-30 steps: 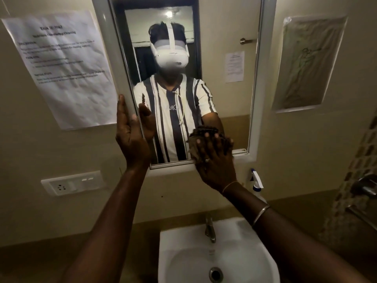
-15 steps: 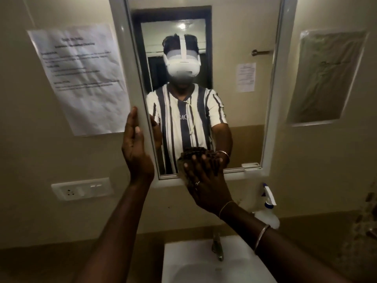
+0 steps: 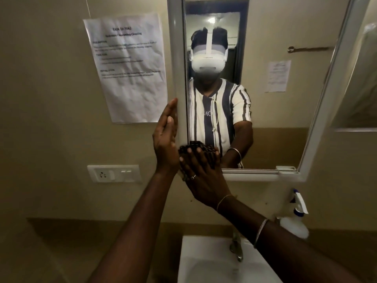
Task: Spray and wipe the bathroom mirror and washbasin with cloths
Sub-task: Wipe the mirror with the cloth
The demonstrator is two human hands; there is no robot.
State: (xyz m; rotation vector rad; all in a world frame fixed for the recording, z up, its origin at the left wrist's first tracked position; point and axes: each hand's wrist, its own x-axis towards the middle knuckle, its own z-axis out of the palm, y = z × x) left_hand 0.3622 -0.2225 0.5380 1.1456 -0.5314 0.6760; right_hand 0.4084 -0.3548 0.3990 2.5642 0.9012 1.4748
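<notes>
Under your right hand (image 3: pixel 201 172), the dark cloth (image 3: pixel 195 148) has slid left along the bottom edge of the mirror (image 3: pixel 285 111) and now sits in its lower left corner, touching your left hand (image 3: pixel 166 139). Both hands are flat with fingers straight: the right presses the cloth, the left braces the mirror frame (image 3: pixel 176 58). That bottom strip looks done. The washbasin (image 3: pixel 204 258) below your forearms is likely still to do, and the spray bottle (image 3: pixel 294 223) stands just right of your right forearm.

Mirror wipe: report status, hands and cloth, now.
Left hand flat on mirror frame. Right hand pressing dark cloth at its lower-left corner. Spray bottle beside washbasin, clear of hands.
</notes>
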